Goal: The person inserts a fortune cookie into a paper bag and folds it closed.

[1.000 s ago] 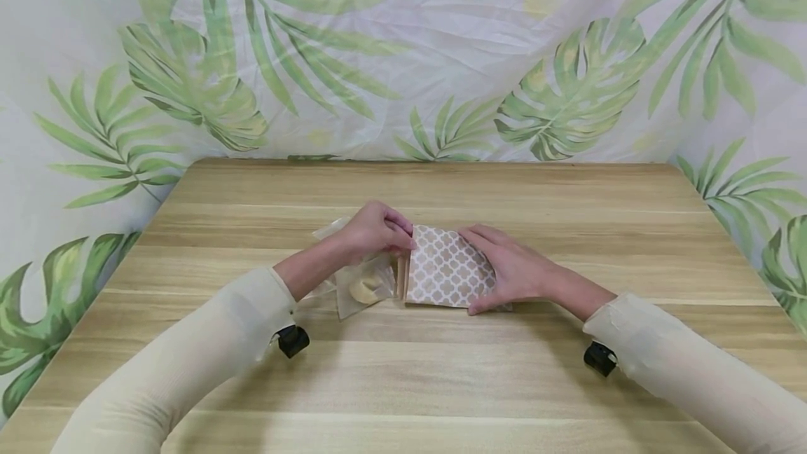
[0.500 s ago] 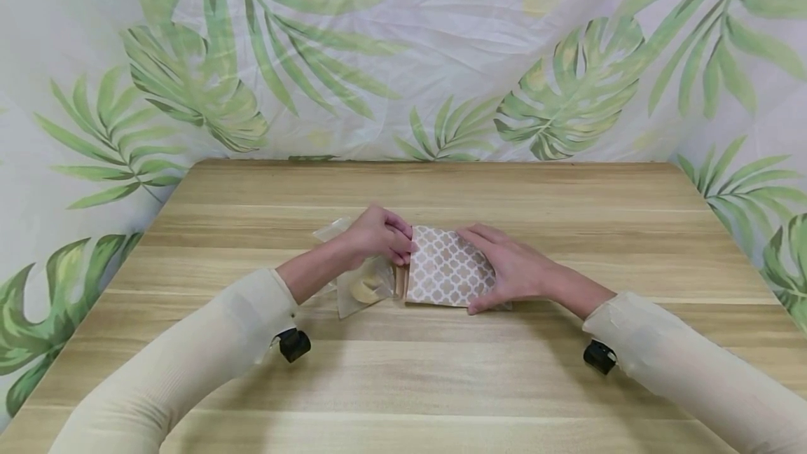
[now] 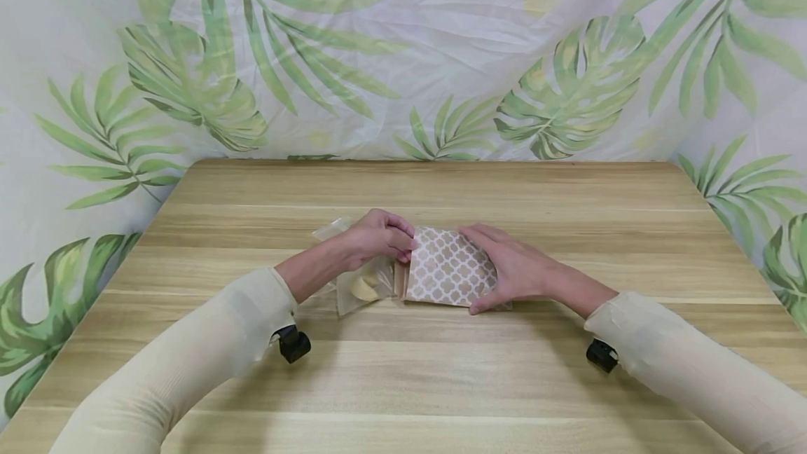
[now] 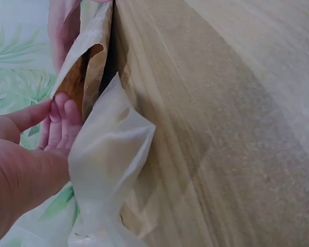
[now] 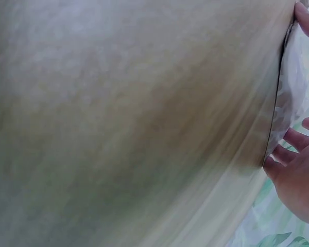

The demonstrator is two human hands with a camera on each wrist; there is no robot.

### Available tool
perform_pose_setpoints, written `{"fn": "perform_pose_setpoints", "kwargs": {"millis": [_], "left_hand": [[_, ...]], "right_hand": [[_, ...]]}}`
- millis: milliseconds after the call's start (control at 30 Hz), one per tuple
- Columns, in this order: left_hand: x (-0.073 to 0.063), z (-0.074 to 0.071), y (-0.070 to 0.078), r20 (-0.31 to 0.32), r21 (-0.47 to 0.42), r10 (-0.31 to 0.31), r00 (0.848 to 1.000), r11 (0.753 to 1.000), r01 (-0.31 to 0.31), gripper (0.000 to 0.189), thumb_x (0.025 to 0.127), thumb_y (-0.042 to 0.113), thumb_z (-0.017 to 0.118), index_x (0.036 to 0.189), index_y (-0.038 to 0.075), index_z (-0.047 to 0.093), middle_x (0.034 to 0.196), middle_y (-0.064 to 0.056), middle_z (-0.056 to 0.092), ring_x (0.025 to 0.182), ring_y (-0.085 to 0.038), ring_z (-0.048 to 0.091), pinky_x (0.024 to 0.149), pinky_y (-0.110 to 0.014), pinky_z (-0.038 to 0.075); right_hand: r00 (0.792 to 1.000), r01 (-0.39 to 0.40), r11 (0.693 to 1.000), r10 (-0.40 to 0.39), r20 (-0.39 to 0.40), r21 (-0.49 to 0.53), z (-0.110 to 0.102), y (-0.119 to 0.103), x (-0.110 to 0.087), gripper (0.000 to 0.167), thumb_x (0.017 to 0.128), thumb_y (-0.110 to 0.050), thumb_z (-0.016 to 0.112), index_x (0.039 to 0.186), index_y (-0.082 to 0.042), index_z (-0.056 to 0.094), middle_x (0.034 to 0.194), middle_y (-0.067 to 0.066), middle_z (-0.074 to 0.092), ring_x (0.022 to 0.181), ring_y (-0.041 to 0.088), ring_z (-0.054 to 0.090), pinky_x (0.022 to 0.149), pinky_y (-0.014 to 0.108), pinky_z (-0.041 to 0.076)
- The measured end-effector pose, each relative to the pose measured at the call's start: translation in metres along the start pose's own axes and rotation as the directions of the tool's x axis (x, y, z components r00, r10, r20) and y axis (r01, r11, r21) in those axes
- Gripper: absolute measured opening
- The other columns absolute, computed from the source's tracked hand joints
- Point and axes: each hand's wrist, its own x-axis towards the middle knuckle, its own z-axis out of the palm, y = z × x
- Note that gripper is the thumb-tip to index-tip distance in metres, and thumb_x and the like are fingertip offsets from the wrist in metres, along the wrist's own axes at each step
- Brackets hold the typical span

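Observation:
A paper bag (image 3: 449, 269) with a white quatrefoil pattern lies flat at the middle of the table, its mouth facing left. At the mouth's far corner, my left hand (image 3: 377, 238) pinches the bag's edge. The left wrist view shows the brown inside of the bag (image 4: 72, 85) parted beside the fingertips. My right hand (image 3: 520, 270) holds the closed end, thumb on the near side and fingers on the far side. Close to the mouth lies a clear plastic packet (image 3: 347, 298) with a pale yellow piece (image 3: 363, 290) in it, partly covered by the left hand.
More clear plastic (image 3: 334, 228) shows behind the left wrist. The wooden table (image 3: 441, 384) ends at a leaf-patterned cloth (image 3: 403, 54) at the back and sides. A black wrist camera (image 3: 294, 345) hangs under the left sleeve, another black camera (image 3: 602, 355) under the right.
The left fingers shift slightly at the bag's mouth, moving a little nearer to me. The right hand and the bag stay almost in place.

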Motion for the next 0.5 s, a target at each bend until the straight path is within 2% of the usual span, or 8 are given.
{"fn": "perform_pose_setpoints", "kwargs": {"millis": [200,500], "left_hand": [[0.0029,0.0002,-0.0048,0.018,-0.082,0.027,0.999,0.996,-0.026,0.009,0.096,-0.012,0.060,0.104,-0.008,0.058,0.079,-0.005,0.067,0.069,-0.015,0.066,0.070,-0.025,0.057],[0.0027,0.0019,-0.0078,0.003,-0.143,0.054,0.999,0.988,-0.053,0.013,0.098,-0.013,0.058,0.110,-0.012,0.057,0.080,-0.005,0.068,0.069,-0.014,0.066,0.070,-0.024,0.058]], "right_hand": [[1.000,0.011,1.000,-0.011,-0.011,-0.007,0.0000,0.0025,-0.0010,0.131,0.064,-0.061,0.092,0.162,-0.003,0.027,0.163,0.022,0.033,0.150,0.043,0.031,0.117,0.059,0.033],[0.999,0.024,1.000,-0.024,-0.024,-0.001,0.0023,0.0051,-0.0008,0.130,0.065,-0.061,0.092,0.161,-0.002,0.027,0.163,0.022,0.034,0.150,0.042,0.032,0.118,0.058,0.033]]}}
